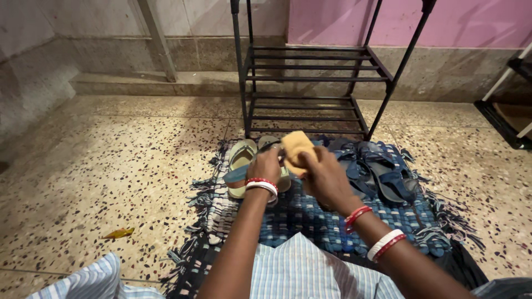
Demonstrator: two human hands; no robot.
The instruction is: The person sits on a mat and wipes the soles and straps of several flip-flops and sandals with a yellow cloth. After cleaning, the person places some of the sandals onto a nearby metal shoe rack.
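A speckled terrazzo floor (pixel 111 166) fills most of the view, with a black metal shoe rack (pixel 310 83) standing at twelve o'clock against a grey and pink wall (pixel 343 19). In front of the rack lies a woven rag rug (pixel 310 218) in blue and white, its fringe spreading toward nine o'clock. At about two o'clock on the rug sits a pair of dark blue sandals (pixel 382 174), lying side by side.

Over the middle of the rug, the left hand (pixel 265 165) grips a pale green sandal (pixel 241 174), fingers curled round its near edge. The held sandal's long axis runs roughly from nine to three o'clock, a teal strap showing on its side; which end is the toe I cannot tell. A second pale green sandal (pixel 242 152) lies just behind it on the rug, pointing toward twelve o'clock, sole up or down I cannot tell.

The right hand (pixel 324 178) is closed round a yellow cloth (pixel 296 149), bunched and pressed against the three o'clock end of the held sandal. Red and white bangles (pixel 261 185) ring both wrists.

A small yellow scrap (pixel 119 233) lies on the floor at eight o'clock
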